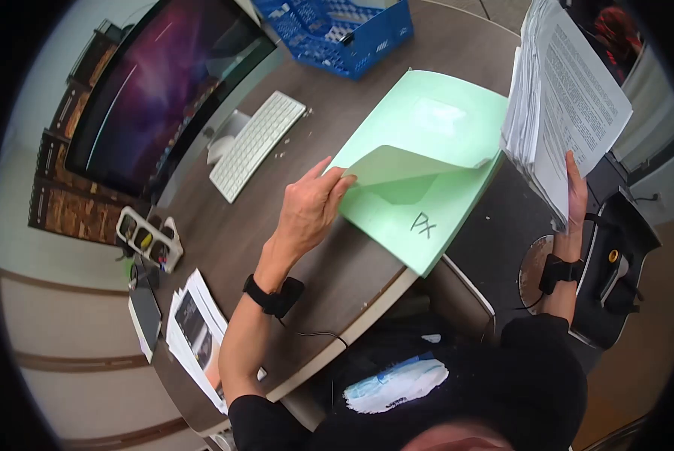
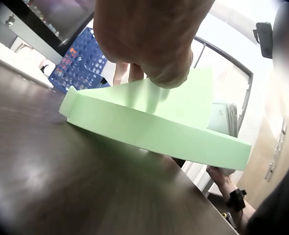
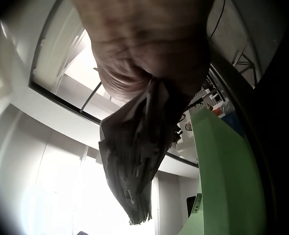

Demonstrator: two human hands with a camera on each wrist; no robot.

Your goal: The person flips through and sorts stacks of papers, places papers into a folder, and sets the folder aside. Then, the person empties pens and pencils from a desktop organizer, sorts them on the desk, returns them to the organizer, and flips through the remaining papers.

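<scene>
A pale green file box with "PX" written on it lies at the table edge, its thick side wall showing in the left wrist view. My left hand pinches the edge of its cover flap, which is lifted and bent. To the right of the box, my right hand grips a thick stack of printed papers by its lower end, holding it up in the air. The sheets' edges hang uneven in the right wrist view.
A blue plastic basket stands at the back of the table. Left of the box are a white keyboard and a monitor. A pen holder and some printed sheets lie nearer the left edge. A chair is at right.
</scene>
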